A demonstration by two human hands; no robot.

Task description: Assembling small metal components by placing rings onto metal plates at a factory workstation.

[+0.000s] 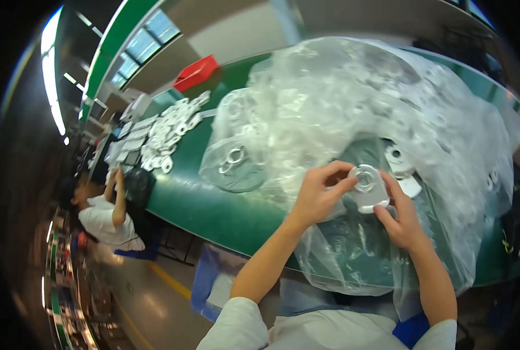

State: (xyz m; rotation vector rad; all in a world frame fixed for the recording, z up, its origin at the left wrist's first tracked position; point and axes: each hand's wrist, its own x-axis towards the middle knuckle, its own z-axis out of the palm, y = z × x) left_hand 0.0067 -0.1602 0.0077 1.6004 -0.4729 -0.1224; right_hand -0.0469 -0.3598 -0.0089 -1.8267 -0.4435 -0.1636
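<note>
Right of frame centre, over the clear bag (353, 105) on the green table (213, 204): both hands, left (318, 195) and right (401, 217), pinching one white part (368, 188) by its edges, seemingly inspecting; next likely needing careful turning without slipping.

Left hand (320, 195) and right hand (401, 217) grip a white round plastic part (368, 188) between the fingertips, above a large clear plastic bag (353, 116) of similar parts on the green table (213, 204).

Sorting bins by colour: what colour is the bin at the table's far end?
Red bin, head view.
</note>
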